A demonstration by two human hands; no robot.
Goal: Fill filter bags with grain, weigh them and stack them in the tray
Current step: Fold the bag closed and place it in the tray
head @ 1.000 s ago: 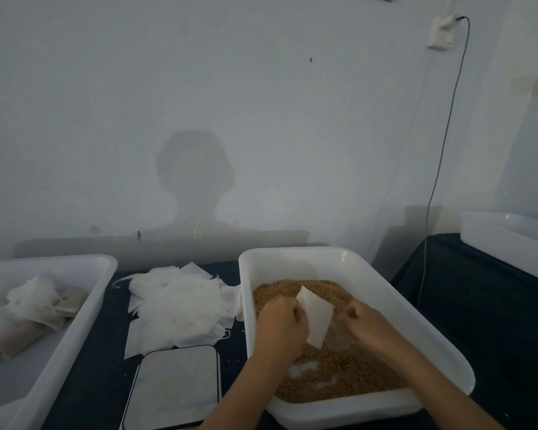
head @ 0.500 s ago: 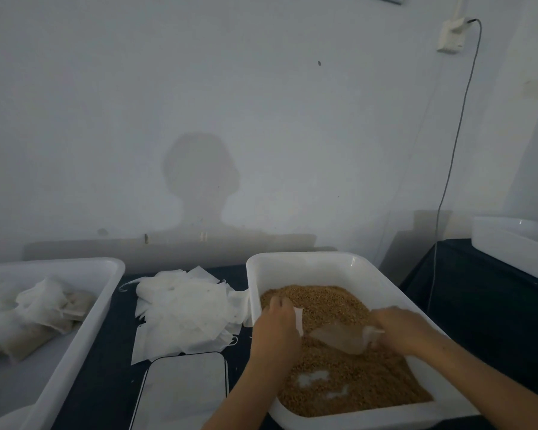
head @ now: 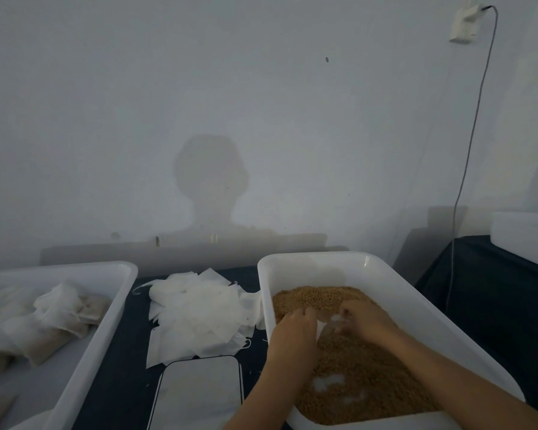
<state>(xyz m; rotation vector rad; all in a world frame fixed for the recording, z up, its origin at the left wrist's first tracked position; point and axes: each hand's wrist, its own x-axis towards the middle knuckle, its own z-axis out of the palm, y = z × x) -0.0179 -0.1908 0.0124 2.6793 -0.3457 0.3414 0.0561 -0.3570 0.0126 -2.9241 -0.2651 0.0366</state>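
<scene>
Since a second ago the filter bag (head: pixel 331 323) has dropped from mid-air, where it was held up between the two hands, down onto the grain (head: pixel 354 367), and both hands have sunk with it into the heap.

In the head view, the only one, the left hand (head: pixel 294 332) lies knuckles-up at the bag's near edge, its fingers curled down into the grain; whether they pinch the bag's lip is hidden, so I cannot tell. The right hand (head: pixel 365 322) has its fingers curled around the pale, blurred bag, apparently holding it at the mouth. The bag lies low between the two hands, in the far half of the grain tub (head: pixel 416 308).

The step looks like scooping grain in. On the dark worktop (head: pixel 131 367), the scale (head: pixel 199 395) waits just left of the tub, with the spare bags (head: pixel 199 308) behind it. The tray (head: pixel 106 318) at the far left already holds filled bags (head: pixel 47 330).

The risks: the thin bag may fold shut or tear if dragged hard through the grain; an overfull bag could spill over the tub's wall during the lift to the scale.
</scene>
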